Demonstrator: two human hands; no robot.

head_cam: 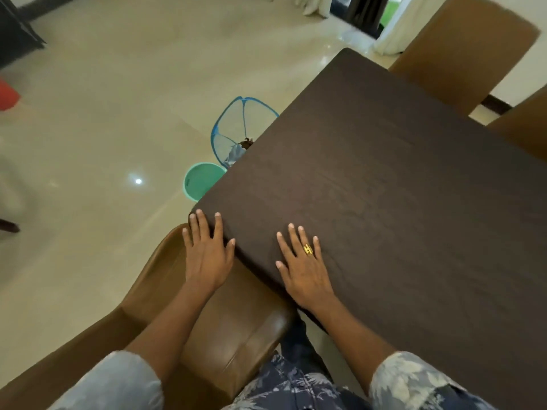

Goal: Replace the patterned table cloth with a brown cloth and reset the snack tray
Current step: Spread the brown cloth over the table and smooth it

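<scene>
A dark brown cloth [384, 187] covers the whole table top and lies smooth, with faint creases. My left hand [207, 250] rests flat on the near left corner, fingers spread, partly over the edge. My right hand [302, 261], wearing a gold ring, lies flat on the cloth a little to the right along the near edge, fingers apart. Neither hand holds anything. No snack tray shows on the table. A blue mesh basket [233, 128] on the floor beside the table holds some crumpled fabric, partly hidden by the table edge.
A tan leather chair [213, 329] stands right below my arms against the table. Two more tan chairs [461, 51] stand at the far right side. A teal round tray or basin [202, 184] lies on the tiled floor by the basket. A red object [7, 96] is far left.
</scene>
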